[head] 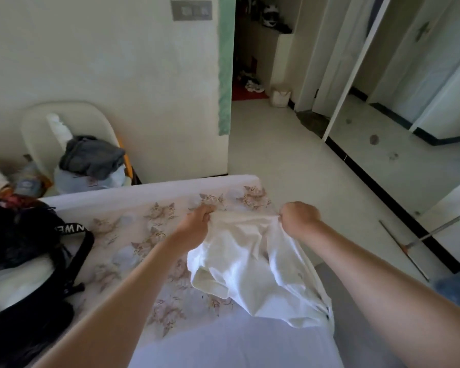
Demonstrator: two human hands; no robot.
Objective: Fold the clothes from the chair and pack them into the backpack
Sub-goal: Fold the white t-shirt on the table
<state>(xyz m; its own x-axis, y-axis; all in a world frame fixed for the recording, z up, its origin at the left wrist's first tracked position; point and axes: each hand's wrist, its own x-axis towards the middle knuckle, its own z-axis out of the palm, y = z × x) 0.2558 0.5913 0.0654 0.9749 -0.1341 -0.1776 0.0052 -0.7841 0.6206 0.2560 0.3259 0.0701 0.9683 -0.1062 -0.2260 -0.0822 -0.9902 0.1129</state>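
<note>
Surface: bed [133, 208] with a floral sheet, pale tiled floor beyond it, open doorway ahead.
Garment: white garment [255, 274] bunched on the right part of the bed, with its far edge lifted.
Left hand: left hand [197, 221] has its fingers curled tight on the garment's far-left corner.
Right hand: right hand [299, 217] is fisted on the far-right corner, and the edge sags a little between the two hands.
Key relation: the garment's long axis runs from my hands back toward my body. I judge it needs to be spread flat before any fold.
Backpack: black backpack [24, 235] lies on the bed's left side, well apart from the garment and nearer my left hand. Something white shows in its mouth.
Chair: pale chair [37, 128] stands past the bed's far-left corner, with grey clothing [91, 158] heaped on a light bundle.
Writing: the backpack strap [75, 228] carries white capitals. I read "N WE" and the rest is hidden. No brand is legible elsewhere.
</note>
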